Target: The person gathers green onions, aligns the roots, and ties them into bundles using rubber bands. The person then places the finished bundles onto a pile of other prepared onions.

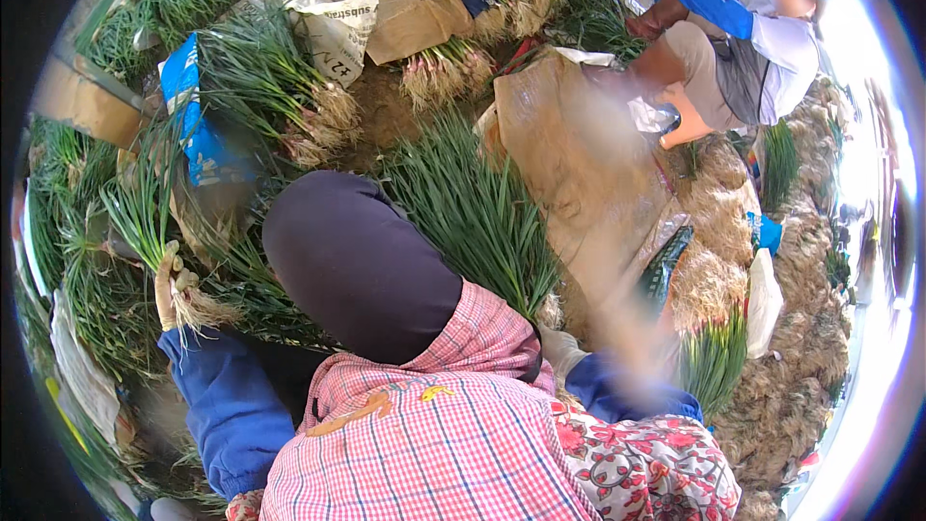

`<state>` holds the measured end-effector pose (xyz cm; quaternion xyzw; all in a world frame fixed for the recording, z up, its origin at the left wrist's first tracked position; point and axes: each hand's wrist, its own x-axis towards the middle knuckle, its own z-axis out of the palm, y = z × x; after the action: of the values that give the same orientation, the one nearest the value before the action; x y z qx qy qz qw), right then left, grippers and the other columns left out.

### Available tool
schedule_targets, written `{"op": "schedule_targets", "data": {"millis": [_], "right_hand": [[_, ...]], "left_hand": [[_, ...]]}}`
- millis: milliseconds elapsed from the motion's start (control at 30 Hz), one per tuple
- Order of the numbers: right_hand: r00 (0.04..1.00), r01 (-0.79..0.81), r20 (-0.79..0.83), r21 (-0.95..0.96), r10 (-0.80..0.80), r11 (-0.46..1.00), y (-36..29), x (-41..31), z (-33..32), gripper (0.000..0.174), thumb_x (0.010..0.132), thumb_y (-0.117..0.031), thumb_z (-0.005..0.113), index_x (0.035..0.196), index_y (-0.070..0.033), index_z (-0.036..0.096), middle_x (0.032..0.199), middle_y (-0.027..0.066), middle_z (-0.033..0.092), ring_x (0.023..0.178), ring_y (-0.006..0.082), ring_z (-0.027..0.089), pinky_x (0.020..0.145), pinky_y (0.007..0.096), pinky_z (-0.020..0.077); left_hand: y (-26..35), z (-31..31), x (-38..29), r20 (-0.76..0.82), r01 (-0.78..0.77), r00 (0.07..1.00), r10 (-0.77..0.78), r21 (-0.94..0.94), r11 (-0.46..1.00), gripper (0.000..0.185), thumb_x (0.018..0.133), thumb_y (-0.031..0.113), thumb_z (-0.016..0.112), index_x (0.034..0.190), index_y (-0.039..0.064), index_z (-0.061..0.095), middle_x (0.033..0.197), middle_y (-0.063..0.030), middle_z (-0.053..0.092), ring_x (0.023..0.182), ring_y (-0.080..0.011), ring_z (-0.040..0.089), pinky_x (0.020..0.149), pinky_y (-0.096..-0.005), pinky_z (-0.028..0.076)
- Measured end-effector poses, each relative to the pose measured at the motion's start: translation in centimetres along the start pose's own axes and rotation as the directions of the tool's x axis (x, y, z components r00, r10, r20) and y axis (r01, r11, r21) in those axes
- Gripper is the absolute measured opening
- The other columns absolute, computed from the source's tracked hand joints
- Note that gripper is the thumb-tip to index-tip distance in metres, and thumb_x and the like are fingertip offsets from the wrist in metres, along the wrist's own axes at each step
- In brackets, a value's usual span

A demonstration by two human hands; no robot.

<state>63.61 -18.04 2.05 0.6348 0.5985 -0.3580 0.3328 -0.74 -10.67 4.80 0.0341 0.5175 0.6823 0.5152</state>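
My left hand, in a pale, soiled glove, is closed around a small bunch of green onions, just above their stringy roots; the leaves point up and away. My right hand, gloved too, is low beside my knee, at the root end of a larger bunch of green onions lying in front of me. My clothing and a blurred smear hide most of that hand, so its grasp does not show.
Brown paper sheeting lies ahead to the right. More rooted bunches and torn blue-white packaging lie ahead to the left. A co-worker sits at the upper right. Rows of root bundles run along the right.
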Motion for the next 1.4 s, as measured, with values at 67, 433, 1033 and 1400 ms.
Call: {"op": "schedule_targets", "data": {"millis": [67,433,1033,1400], "right_hand": [[0.995,-0.041,0.080,-0.130,0.052,0.991,-0.1,0.2,-0.8,0.035,0.084,-0.032,0.051,0.104,-0.006,0.063,0.102,0.0169,0.065,0.091,0.0326,0.065,0.077,0.0412,0.0505],[0.731,0.662,-0.358,0.163,-0.581,0.732,-21.6,7.9,-24.6,0.025,0.086,-0.026,0.044,0.090,-0.007,0.060,0.087,0.0154,0.063,0.086,0.0341,0.060,0.075,0.0417,0.0460],[0.317,0.606,-0.523,-0.530,-0.791,0.593,-49.8,25.3,-25.1,0.028,0.080,-0.029,0.049,0.072,-0.006,0.063,0.066,0.0130,0.063,0.059,0.0316,0.061,0.057,0.0441,0.0468],[0.197,0.869,0.406,0.348,-0.892,0.350,-45.1,21.5,-17.8,0.021,0.090,-0.020,0.050,0.103,-0.005,0.057,0.096,0.0127,0.061,0.083,0.0243,0.059,0.073,0.0340,0.0486]], "left_hand": [[-0.1,0.1,0.2,-0.125,0.028,0.992,-0.022,0.047,0.998,0.016,0.088,0.013,0.059,0.101,0.004,0.057,0.068,0.0019,0.056,0.039,-0.0043,0.038,0.037,-0.0182,0.035],[-1.2,5.5,0.7,-0.206,-0.101,0.973,0.105,0.031,0.994,0.015,0.088,0.023,0.060,0.093,0.009,0.057,0.062,0.0019,0.051,0.046,-0.0058,0.043,0.042,-0.0185,0.040],[-6.2,9.7,6.9,-0.287,0.188,0.946,-0.149,0.111,0.976,0.021,0.084,0.020,0.065,0.100,0.010,0.055,0.079,-0.0052,0.063,0.049,-0.0085,0.052,0.044,-0.0205,0.042],[-5.9,8.5,7.0,-0.257,0.080,0.963,-0.086,-0.033,0.996,0.010,0.085,0.007,0.059,0.093,0.005,0.053,0.087,-0.0154,0.066,0.072,-0.0230,0.064,0.062,-0.0320,0.053]]}}
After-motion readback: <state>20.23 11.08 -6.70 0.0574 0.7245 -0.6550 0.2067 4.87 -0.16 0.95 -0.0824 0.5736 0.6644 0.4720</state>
